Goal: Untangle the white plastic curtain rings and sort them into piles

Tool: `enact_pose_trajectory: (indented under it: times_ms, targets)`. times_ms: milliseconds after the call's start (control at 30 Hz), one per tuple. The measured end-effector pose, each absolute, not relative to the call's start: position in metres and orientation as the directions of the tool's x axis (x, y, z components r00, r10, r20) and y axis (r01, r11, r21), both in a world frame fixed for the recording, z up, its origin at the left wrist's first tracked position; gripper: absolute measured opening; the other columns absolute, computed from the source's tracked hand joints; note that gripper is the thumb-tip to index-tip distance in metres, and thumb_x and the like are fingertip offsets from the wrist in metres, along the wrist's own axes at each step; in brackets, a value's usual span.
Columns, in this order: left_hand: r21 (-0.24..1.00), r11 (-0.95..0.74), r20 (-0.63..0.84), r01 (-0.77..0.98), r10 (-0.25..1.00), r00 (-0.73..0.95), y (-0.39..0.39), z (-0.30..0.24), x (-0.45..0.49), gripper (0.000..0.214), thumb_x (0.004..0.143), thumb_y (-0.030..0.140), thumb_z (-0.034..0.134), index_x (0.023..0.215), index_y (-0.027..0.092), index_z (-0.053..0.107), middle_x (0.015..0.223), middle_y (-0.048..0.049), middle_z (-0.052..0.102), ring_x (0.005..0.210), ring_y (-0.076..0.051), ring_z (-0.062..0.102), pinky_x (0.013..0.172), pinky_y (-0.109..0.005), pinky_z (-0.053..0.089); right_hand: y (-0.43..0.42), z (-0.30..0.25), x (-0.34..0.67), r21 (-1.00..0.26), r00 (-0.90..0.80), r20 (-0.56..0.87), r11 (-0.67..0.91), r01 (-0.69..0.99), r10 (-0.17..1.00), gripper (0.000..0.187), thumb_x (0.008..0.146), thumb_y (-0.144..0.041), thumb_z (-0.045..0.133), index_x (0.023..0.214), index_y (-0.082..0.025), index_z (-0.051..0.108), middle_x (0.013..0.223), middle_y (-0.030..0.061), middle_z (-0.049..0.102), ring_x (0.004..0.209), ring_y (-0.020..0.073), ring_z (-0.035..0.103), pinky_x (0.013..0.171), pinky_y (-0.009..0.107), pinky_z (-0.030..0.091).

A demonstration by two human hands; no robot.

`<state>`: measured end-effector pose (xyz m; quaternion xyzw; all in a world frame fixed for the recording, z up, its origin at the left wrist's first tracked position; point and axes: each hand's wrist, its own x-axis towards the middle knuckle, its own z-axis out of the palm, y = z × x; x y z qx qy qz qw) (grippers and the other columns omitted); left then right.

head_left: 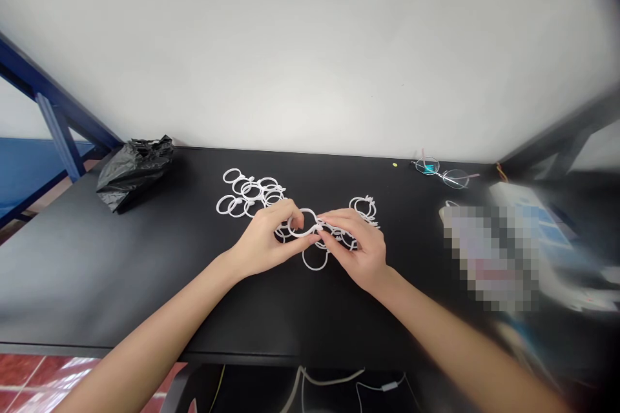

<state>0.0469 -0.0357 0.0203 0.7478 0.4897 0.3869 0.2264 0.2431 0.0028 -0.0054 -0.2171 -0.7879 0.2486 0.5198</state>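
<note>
Between my two hands, above the black table [252, 310], is a white plastic curtain ring [296, 235]. My left hand [268, 235] grips it with thumb and fingers on its left side. Opposite, my right hand [356, 245] pinches it by the small clasp end; whether the clasp is fastened cannot be made out. Several more white rings [252, 191] lie spread out beyond my left hand. Another group of rings [363, 200] lies under and behind my right hand, partly hidden by it. One ring [314, 269] of that group shows just below my fingers.
A crumpled black plastic bag [138, 168] sits at the back left. Eyeglasses [455, 179] rest at the back right. Nearer on the right are a blurred-out flat item [489, 258] and a white and blue object [537, 226]. Cables [329, 382] hang below the front edge.
</note>
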Motion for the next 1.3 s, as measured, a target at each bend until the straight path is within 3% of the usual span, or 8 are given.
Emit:
enact_pose_trajectory:
  times_ms: [167,367,600,800,967,1300]
  targets:
    - [0.745,-0.442,0.366,0.5,0.897,0.247,-0.037,0.021,0.045,0.024,0.084,0.038,0.069,0.086,0.017,0.057,0.078,-0.0005,0.056,0.073,-0.014,0.052,0.07,-0.028,0.044,0.002,-0.005,0.241,-0.596,-0.366,0.736,0.802,0.05,0.57,0.026,0.085,-0.013,0.066,0.108,-0.024,0.069,0.086,0.0045,0.074,0.073,0.0187,0.069,0.067,0.035,0.059]
    - [0.722,-0.497,0.378,0.481,0.866,0.328,-0.037,0.021,0.043,0.02,0.097,0.031,0.049,0.101,0.016,0.062,0.081,-0.0026,0.056,0.077,-0.016,0.052,0.075,-0.031,0.043,0.001,-0.005,0.241,-0.582,-0.337,0.754,0.811,0.056,0.564,0.031,0.084,-0.012,0.068,0.112,-0.024,0.067,0.089,0.0052,0.074,0.07,0.0167,0.066,0.064,0.033,0.057]
    - [0.693,-0.454,0.354,0.561,0.891,0.285,-0.037,0.016,0.044,0.016,0.092,0.033,0.059,0.095,0.017,0.055,0.08,0.0001,0.054,0.075,-0.014,0.052,0.072,-0.028,0.043,0.001,-0.006,0.24,-0.599,-0.31,0.747,0.797,0.07,0.588,0.027,0.084,-0.006,0.066,0.105,-0.023,0.069,0.086,0.0045,0.073,0.068,0.0153,0.066,0.062,0.032,0.057]
    - [0.705,-0.438,0.329,0.558,0.899,0.29,-0.038,0.012,0.044,0.046,0.09,0.038,0.063,0.127,0.02,0.042,0.081,0.003,0.051,0.074,-0.013,0.053,0.071,-0.026,0.045,0.0,-0.005,0.239,-0.645,-0.325,0.716,0.764,0.033,0.618,0.024,0.085,-0.007,0.065,0.101,-0.023,0.071,0.083,0.0037,0.074,0.07,0.016,0.068,0.065,0.032,0.057]
    - [0.711,-0.438,0.3,0.551,0.897,0.326,-0.038,0.012,0.046,0.023,0.095,0.035,0.054,0.111,0.02,0.049,0.075,0.0041,0.045,0.068,-0.012,0.048,0.066,-0.024,0.042,-0.001,-0.005,0.238,-0.695,-0.343,0.678,0.719,-0.009,0.65,0.021,0.086,-0.008,0.066,0.099,-0.024,0.072,0.084,0.0037,0.076,0.071,0.0166,0.069,0.064,0.033,0.057]
    - [0.713,-0.418,0.283,0.563,0.906,0.313,-0.038,0.009,0.048,0.018,0.097,0.033,0.051,0.107,0.019,0.046,0.072,0.0056,0.037,0.065,-0.011,0.039,0.063,-0.023,0.037,0.002,-0.008,0.239,-0.713,-0.348,0.661,0.701,-0.014,0.665,0.018,0.086,-0.009,0.065,0.093,-0.024,0.073,0.083,0.0023,0.075,0.07,0.0151,0.069,0.061,0.029,0.056]
